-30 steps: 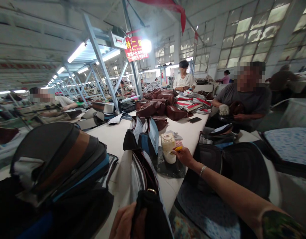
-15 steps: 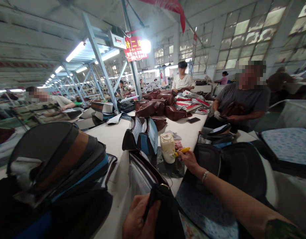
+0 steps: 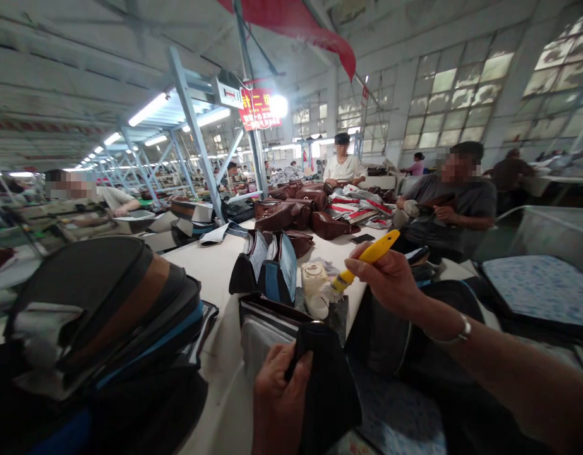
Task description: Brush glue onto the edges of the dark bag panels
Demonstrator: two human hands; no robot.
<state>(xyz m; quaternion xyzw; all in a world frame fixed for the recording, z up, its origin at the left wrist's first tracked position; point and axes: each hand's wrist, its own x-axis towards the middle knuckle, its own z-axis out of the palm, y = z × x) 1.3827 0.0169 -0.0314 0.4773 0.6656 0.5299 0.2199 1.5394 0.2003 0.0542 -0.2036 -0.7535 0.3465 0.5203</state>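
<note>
My left hand (image 3: 282, 385) grips the edge of a black bag piece (image 3: 325, 379), thumb on one side and fingers on the other. The piece has a dark top edge and a pale grey lining. In my right hand (image 3: 390, 281) is a yellow-handled brush (image 3: 367, 257), its handle pinched between thumb and fingers, bristles pointing down and left. The bristles are close to a cream-coloured, glue-smeared container (image 3: 314, 278), which stands on a dark, stained board (image 3: 339, 319); whether they touch it, I cannot tell. Just behind the held piece stand black and blue bag parts (image 3: 275, 272) with light linings.
Stacked dark bag panels (image 3: 90, 297) rise at the left of the white table (image 3: 201, 256). Brown bags (image 3: 291, 212) and a phone (image 3: 362, 239) lie farther back. More dark panels (image 3: 395, 322) lie at the right. A co-worker in grey (image 3: 455, 208) sits beyond them.
My right hand has come up and nearer with the brush, whose handle now tilts upward. My left hand has shifted slightly, still holding the black bag piece, which stands more squarely in front.
</note>
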